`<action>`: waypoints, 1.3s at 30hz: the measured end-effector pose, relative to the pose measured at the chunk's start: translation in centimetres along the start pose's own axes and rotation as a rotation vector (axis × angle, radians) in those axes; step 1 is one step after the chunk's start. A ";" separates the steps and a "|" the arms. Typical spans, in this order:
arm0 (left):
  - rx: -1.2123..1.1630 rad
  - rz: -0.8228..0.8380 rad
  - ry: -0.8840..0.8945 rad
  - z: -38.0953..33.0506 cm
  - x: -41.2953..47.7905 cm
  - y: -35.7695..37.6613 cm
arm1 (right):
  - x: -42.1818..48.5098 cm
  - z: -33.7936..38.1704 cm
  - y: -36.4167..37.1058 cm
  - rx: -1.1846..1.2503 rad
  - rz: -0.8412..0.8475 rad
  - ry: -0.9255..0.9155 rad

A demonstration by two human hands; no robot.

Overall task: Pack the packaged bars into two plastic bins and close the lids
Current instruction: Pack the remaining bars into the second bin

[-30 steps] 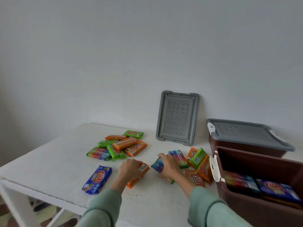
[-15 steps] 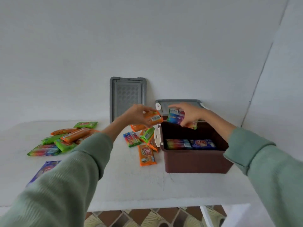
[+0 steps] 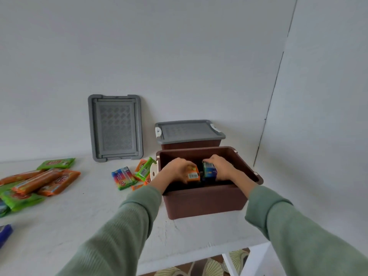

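Both my hands reach down inside the open brown bin (image 3: 205,200). My left hand (image 3: 176,169) grips an orange packaged bar (image 3: 193,175) with a barcode facing me. My right hand (image 3: 220,167) grips a blue and green packaged bar (image 3: 209,171) beside it. Behind stands a second brown bin (image 3: 191,145) closed with a grey lid (image 3: 188,130). A loose grey lid (image 3: 115,127) leans upright on the wall. More bars lie on the white table (image 3: 83,220): a rainbow bar (image 3: 123,177), a green bar (image 3: 144,169) by the bin, and a pile of orange and green bars (image 3: 39,182) at the left.
A blue bar (image 3: 5,234) lies at the left edge of view. The wall's corner stands just right of the bins. The table's front edge and a white leg (image 3: 256,257) show at the bottom, over a patterned floor.
My hands picked one bar each from the table, carried them right over the open bin, and have now lowered them inside it. My view swung right and tilted down.
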State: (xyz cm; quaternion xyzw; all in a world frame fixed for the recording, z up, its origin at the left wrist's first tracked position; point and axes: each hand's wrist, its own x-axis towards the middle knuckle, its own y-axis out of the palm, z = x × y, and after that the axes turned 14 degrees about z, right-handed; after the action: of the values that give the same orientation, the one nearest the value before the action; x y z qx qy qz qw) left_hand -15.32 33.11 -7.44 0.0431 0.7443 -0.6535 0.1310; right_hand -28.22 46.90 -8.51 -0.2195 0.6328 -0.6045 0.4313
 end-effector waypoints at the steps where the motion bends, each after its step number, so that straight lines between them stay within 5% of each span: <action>1: 0.017 0.022 -0.009 0.1 0.5 0.4 | 0.5 -0.2 0.4 -0.014 0.028 -0.002; 14: 0.105 0.140 -0.103 0.6 2.6 0.9 | 2.6 -1.5 1.7 -0.100 0.107 0.189; 20: 0.148 0.168 -0.100 0.8 3.3 1.4 | 2.8 -1.4 1.3 -0.012 0.128 0.068; 34: 0.206 -0.007 -0.115 0.7 4.3 2.4 | 2.7 -0.8 0.8 -0.045 0.058 0.120; 39: 0.145 0.043 -0.151 1.1 3.9 1.6 | 1.9 -0.4 0.4 -0.028 0.076 0.129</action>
State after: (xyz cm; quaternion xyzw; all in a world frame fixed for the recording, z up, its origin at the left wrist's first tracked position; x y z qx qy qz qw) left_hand -18.54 31.83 -10.12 0.0191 0.6818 -0.7042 0.1974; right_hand -29.48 45.70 -9.49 -0.1619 0.6754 -0.5917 0.4092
